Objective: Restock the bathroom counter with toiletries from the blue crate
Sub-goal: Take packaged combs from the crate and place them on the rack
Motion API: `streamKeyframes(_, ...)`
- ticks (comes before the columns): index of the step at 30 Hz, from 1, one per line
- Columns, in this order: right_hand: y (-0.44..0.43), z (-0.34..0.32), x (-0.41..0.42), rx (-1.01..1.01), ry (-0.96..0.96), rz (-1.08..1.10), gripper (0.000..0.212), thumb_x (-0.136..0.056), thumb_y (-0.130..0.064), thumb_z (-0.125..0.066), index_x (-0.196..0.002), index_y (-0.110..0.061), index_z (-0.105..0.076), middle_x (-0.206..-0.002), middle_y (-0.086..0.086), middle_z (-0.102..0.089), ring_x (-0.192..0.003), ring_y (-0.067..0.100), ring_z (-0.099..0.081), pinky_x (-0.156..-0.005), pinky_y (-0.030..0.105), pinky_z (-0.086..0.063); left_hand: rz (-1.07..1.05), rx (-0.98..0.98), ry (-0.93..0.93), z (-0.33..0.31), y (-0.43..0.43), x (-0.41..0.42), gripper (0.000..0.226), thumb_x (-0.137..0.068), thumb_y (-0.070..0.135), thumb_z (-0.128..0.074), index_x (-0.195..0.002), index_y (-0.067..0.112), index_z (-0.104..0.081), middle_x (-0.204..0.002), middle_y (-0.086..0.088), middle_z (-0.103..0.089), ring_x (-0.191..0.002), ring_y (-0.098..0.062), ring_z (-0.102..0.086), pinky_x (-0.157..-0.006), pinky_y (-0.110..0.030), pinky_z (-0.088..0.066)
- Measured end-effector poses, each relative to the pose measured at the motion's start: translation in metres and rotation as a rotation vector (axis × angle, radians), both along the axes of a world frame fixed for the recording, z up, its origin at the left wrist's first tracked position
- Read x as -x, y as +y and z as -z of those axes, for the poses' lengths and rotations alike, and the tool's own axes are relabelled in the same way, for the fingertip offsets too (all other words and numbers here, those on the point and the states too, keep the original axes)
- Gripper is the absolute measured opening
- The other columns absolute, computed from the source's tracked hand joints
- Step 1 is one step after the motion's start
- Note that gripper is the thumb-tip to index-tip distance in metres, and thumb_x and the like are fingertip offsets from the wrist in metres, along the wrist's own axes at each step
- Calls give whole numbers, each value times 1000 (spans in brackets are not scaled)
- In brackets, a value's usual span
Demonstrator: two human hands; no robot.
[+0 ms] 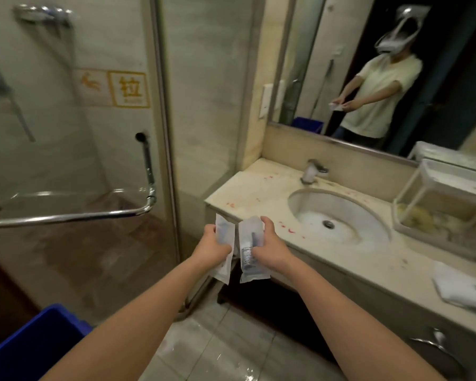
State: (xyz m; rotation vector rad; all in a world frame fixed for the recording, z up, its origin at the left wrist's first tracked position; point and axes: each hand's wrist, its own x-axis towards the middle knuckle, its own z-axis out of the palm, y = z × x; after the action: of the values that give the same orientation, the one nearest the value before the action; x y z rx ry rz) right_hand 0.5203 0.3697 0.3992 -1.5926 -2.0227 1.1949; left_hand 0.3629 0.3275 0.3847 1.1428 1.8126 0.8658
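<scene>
Plastic packets held at the corner of the table

Both grips are clenched, each around one clear wrapped toiletry. The left grip grasps the left packet. The right grip grasps the right packet, which has a small tube inside. The packets stand roughly upright, side by side, in the air just in front of the marble table's front left corner. The blue crate sits low at the left. On the table are a sink, a tap and a folded white towel.
</scene>
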Motion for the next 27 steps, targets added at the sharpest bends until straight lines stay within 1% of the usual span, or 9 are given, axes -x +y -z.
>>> streamKeyframes(3,10,-15,-38,-26,8,82,85,-80,-5,-49,-150,-30,-7,-105,14,-64,-87,32,-64,-75,38,-51,63,-72,35,-16,19,-36,52,-85,6,-56,-133,11,-35,-102,0,-54,-86,-14,-56,-71,-30,-48)
streamKeyframes(5,16,-24,-64,-56,27,141,85,-80,-5,-50,-150,-32,-10,-102,11,-65,-86,31,-66,-77,40,-53,107,-105,53,-26,30,-59,52,-85,6,-56,-133,11,-37,-107,-3,-54,-91,-19,-57,-74,-31,-49)
streamKeyframes(8,22,-37,-102,-91,77,230,81,-83,-8,-56,-149,-30,-13,-104,4,-61,-93,26,-64,-82,38,-53,173,-152,57,-39,47,-92,53,-87,6,-56,-136,11,-36,-107,-3,-52,-86,-18,-55,-61,-25,-44)
streamKeyframes(10,27,-44,-126,-118,93,288,79,-83,-11,-57,-146,-36,-16,-101,0,-61,-94,23,-63,-84,38,-53,221,-184,79,-46,60,-113,55,-87,7,-57,-138,11,-35,-108,-3,-52,-89,-19,-55,-65,-27,-44)
streamKeyframes(13,37,-50,-160,-154,85,375,80,-80,-11,-55,-137,-51,-16,-105,7,-61,-89,25,-65,-84,42,-55,305,-238,85,-56,81,-144,68,-87,9,-58,-146,17,-26,-132,-8,-50,-101,-19,-54,-75,-30,-47)
streamKeyframes(16,46,-61,-194,-237,51,443,68,-80,0,-50,-131,-41,-31,-99,10,-61,-83,27,-61,-73,37,-49,409,-326,77,-66,100,-181,77,-89,6,-57,-152,25,-18,-152,-3,-35,-117,-18,-48,-81,-23,-41)
streamKeyframes(20,64,-67,-238,-302,13,517,41,-80,7,-45,-99,-28,-55,-119,0,-62,-108,21,-58,-89,31,-45,511,-389,82,-71,130,-229,64,-89,5,-57,-146,24,-38,-146,-1,-46,-127,-19,-48,-93,-26,-41)
streamKeyframes(24,90,-70,-279,-330,41,624,37,-82,5,-46,-100,-25,-58,-126,-3,-57,-119,16,-54,-97,31,-44,610,-413,65,-77,167,-272,54,-87,4,-57,-138,17,-50,-139,-2,-54,-123,-18,-52,-100,-28,-42)
streamKeyframes(27,110,-79,-306,-355,27,660,38,-80,1,-51,-105,-26,-56,-125,-4,-55,-114,15,-55,-90,29,-47,684,-405,40,-86,199,-302,57,-87,5,-56,-141,17,-46,-141,-1,-52,-123,-19,-53,-99,-30,-45)
